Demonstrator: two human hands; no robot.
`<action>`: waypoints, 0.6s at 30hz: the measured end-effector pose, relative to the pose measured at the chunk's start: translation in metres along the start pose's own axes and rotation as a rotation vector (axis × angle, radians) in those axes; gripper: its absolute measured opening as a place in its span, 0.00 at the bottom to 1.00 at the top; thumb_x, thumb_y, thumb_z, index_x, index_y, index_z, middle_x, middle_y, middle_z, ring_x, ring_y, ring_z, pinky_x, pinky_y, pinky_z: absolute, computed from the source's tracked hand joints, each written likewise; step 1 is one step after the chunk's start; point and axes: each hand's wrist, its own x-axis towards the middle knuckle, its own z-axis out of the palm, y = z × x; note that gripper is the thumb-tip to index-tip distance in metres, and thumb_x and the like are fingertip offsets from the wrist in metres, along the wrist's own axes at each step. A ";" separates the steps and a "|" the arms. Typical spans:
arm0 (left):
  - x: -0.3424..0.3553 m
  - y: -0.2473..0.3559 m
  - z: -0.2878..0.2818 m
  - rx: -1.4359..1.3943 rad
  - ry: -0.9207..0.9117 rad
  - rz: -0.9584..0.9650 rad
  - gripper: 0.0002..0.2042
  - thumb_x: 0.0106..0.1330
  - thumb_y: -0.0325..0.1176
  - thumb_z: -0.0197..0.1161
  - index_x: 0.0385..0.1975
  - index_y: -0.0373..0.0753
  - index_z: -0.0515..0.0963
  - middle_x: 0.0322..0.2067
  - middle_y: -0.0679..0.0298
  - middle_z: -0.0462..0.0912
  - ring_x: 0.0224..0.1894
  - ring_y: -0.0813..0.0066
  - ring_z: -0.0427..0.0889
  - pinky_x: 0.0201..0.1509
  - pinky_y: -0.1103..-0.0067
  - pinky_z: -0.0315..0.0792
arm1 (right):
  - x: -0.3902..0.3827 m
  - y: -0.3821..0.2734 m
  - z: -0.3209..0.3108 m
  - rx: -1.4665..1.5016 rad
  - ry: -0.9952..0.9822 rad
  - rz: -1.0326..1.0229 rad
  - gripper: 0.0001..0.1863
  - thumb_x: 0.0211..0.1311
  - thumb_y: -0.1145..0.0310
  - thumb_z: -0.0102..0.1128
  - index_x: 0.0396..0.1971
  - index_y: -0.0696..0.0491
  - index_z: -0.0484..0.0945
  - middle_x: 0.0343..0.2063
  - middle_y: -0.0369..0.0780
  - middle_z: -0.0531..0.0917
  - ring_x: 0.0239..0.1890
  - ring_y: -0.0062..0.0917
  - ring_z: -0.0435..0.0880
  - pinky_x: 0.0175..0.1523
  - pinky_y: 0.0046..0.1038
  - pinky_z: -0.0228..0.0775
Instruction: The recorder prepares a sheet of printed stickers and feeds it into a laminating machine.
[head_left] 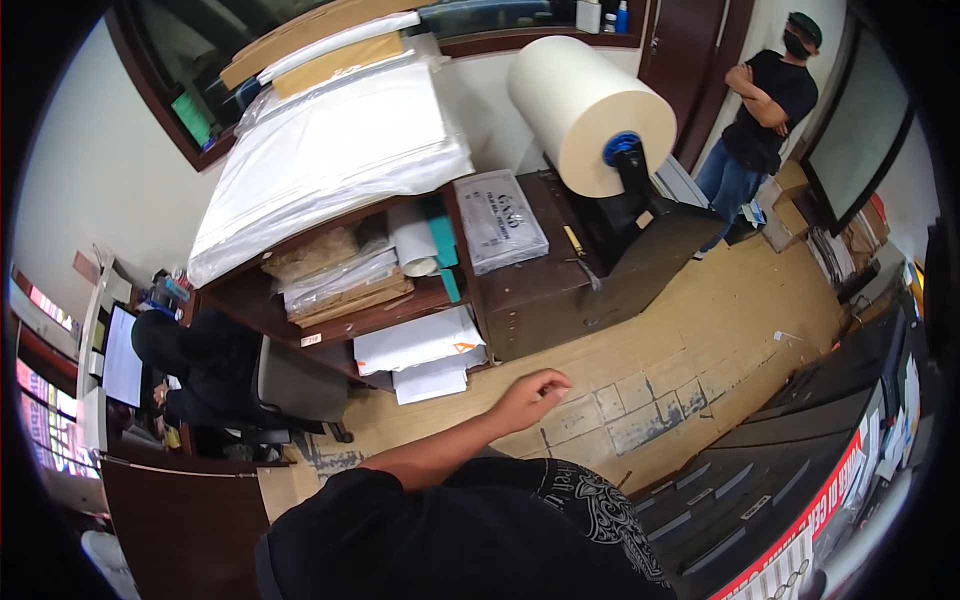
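Note:
My left hand reaches out over the floor in front of my body. Its fingers are curled in toward the thumb, and nothing shows in them. Nearest to it, white paper packs stick out of the low shelf of a brown cabinet. On the cabinet top lies a plastic-wrapped package. Beside that, a big white roll hangs on a black stand with a blue hub. A small yellow-handled tool rests next to the stand. My right hand is out of view.
Large white sheets are stacked on the left. A person in black sits on an office chair by a monitor. Another stands with folded arms at the far right. Dark drawers line the near right; worn floor tiles lie between.

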 end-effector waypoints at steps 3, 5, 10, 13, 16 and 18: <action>0.007 0.018 0.001 -0.410 -0.261 -0.210 0.18 0.77 0.43 0.53 0.60 0.40 0.71 0.50 0.63 0.79 0.51 0.73 0.78 0.54 0.75 0.75 | -0.048 -0.134 0.061 0.327 -0.439 -0.071 0.29 0.70 0.56 0.47 0.60 0.64 0.69 0.54 0.50 0.77 0.53 0.35 0.80 0.57 0.34 0.73; -0.004 0.034 -0.009 -0.647 -0.362 -0.283 0.23 0.78 0.49 0.50 0.66 0.43 0.65 0.54 0.63 0.76 0.56 0.72 0.76 0.56 0.71 0.75 | -0.080 -0.202 0.109 0.570 -0.838 -0.005 0.27 0.72 0.58 0.44 0.58 0.65 0.72 0.52 0.49 0.79 0.52 0.33 0.81 0.56 0.32 0.73; -0.046 0.071 -0.071 -0.989 -0.083 -0.301 0.28 0.78 0.55 0.46 0.68 0.43 0.62 0.60 0.63 0.73 0.61 0.70 0.75 0.62 0.64 0.73 | -0.145 -0.301 0.196 0.990 -1.371 -0.270 0.29 0.68 0.63 0.45 0.64 0.66 0.69 0.63 0.55 0.73 0.66 0.41 0.74 0.70 0.39 0.62; -0.053 0.068 -0.116 -0.860 0.194 -0.271 0.25 0.78 0.53 0.47 0.65 0.41 0.65 0.59 0.63 0.76 0.60 0.70 0.76 0.63 0.63 0.73 | -0.174 -0.331 0.235 1.038 -1.478 -0.276 0.29 0.64 0.74 0.51 0.67 0.60 0.67 0.61 0.52 0.76 0.62 0.37 0.77 0.67 0.36 0.65; -0.057 0.055 -0.136 -0.786 0.227 -0.269 0.22 0.78 0.49 0.49 0.63 0.41 0.65 0.57 0.63 0.77 0.59 0.70 0.77 0.64 0.63 0.72 | -0.194 -0.344 0.256 0.921 -1.517 -0.227 0.33 0.60 0.80 0.61 0.67 0.60 0.67 0.56 0.46 0.80 0.55 0.29 0.80 0.61 0.31 0.71; -0.056 0.046 -0.140 -0.824 0.234 -0.132 0.23 0.76 0.47 0.56 0.62 0.40 0.67 0.56 0.63 0.77 0.59 0.69 0.77 0.64 0.64 0.72 | -0.200 -0.344 0.262 1.073 -1.547 -0.054 0.32 0.60 0.79 0.62 0.66 0.61 0.67 0.56 0.46 0.80 0.55 0.30 0.81 0.61 0.31 0.72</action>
